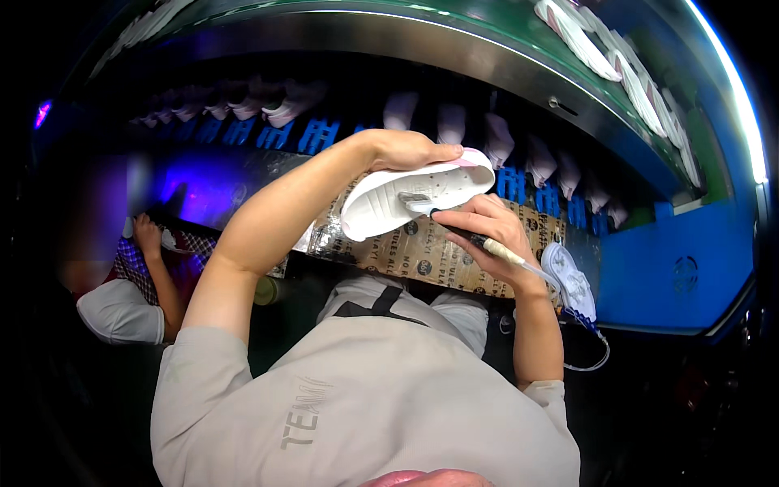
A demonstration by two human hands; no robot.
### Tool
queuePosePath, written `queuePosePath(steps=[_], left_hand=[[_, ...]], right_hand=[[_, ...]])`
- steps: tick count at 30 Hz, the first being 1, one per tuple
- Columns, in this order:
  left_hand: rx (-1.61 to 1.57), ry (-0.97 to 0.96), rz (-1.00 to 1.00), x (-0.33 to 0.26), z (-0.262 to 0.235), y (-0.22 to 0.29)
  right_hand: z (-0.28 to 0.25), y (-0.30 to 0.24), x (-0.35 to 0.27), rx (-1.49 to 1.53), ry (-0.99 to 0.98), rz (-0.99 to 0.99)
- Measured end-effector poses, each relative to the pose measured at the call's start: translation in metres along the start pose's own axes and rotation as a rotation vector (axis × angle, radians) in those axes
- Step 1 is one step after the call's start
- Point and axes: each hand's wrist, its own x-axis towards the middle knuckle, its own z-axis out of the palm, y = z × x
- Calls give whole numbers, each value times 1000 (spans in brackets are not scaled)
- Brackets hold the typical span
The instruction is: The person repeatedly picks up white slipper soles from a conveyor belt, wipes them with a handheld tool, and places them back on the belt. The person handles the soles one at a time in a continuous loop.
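Left hand clamps white shoe sole-up above surface's near edge; right hand grips brush (bristles likely on sole). Risk: loose grip, brush slips off the sole.

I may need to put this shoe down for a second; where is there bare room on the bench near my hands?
Little is bare. The clearest patch is the taped bench top below the white shoe, between the left forearm and the right hand holding the brush. Its right end is taken by another shoe; the conveyor behind is packed with shoes.
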Motion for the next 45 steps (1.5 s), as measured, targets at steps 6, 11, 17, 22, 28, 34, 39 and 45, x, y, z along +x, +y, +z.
queuePosePath(steps=[6,11,17,22,28,34,39,45], left_hand=[[10,-1,-26,-2,-7,-4],[27,3,-49,-7,-10,-7],[55,35,-83,-20,-13,-5],[-28,12,-103,-22,-15,-8],[-68,155,29,-22,-23,-20],[-655,133,721,3,-75,122],[120,1107,357,90,-169,179],[1133,1314,-140,81,-208,129]], right_hand=[[-15,1,-4,40,-74,-7],[-23,11,-5,-49,-174,-92],[-32,14,-4,-91,-55,-30],[-44,15,-5,-149,-62,-2],[-50,23,-22,6,-72,54],[-42,45,-48,153,541,309],[-6,64,-61,219,512,380],[49,95,-104,250,446,597]])
